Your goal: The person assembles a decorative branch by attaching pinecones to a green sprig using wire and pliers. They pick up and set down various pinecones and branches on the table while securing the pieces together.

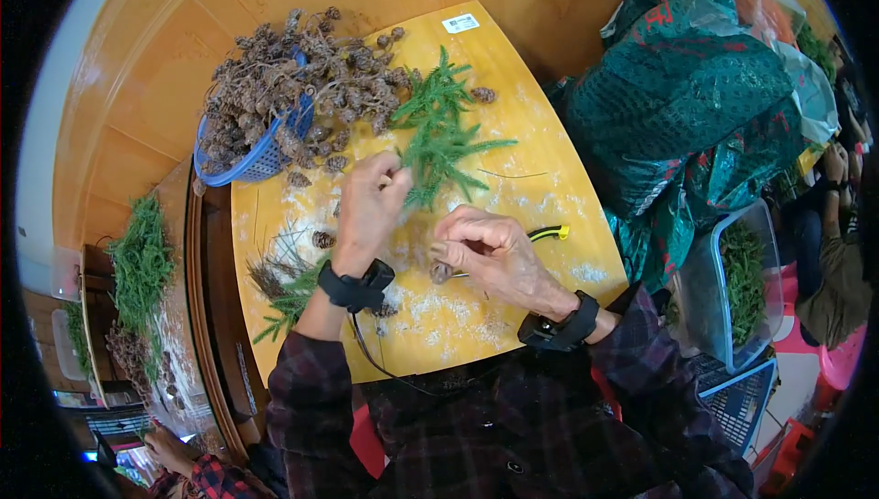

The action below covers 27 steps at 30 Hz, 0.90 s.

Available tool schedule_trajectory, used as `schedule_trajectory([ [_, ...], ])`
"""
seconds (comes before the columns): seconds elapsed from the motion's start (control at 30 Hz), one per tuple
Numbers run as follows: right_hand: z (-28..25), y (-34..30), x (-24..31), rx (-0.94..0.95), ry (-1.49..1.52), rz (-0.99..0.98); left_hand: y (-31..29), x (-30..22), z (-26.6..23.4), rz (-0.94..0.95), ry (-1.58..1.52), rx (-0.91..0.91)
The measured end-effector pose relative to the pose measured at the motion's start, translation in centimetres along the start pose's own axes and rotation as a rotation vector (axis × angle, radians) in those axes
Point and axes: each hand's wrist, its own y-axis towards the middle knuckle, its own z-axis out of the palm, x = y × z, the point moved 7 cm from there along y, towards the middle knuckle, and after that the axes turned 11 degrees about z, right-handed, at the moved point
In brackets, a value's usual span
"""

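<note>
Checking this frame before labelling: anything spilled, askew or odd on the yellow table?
Yes. The blue basket hangs over the yellow table's far-left corner, pine cones heaped above its rim and spilling onto the board. White crumbs are scattered near both hands.

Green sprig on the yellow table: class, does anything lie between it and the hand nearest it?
Nothing visible does. The left hand already pinches the stem of the green sprig between its fingertips. The right hand works beside it, holding a small brown cone.
</note>
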Motion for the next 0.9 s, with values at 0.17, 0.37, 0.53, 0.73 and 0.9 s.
schedule_trajectory([
  [0.17, -2.0, -0.3, 0.3, -0.138, -0.086, -0.164, -3.0, -0.3, -1.3, -0.386, -0.727, -0.114],
  [0.37, -2.5, -0.3, 0.6, -0.126, 0.218, 0.086, -6.6, -0.7, -3.4, -0.347, -0.539, -0.052],
  [0.53, -2.9, -0.9, 2.8, -0.240, 0.065, -0.230, -6.7, -1.7, -3.6, -0.237, -0.412, 0.014],
  [0.73, -0.4, -0.1, -0.1, 0.064, -0.095, 0.077, -5.6, -3.8, -2.7, -0.186, -0.439, 0.161],
  [0.9, -1.9, -0.2, -0.8, -0.020, 0.122, 0.227, -5.8, -3.3, -2.6, -0.271, -0.593, 0.091],
])
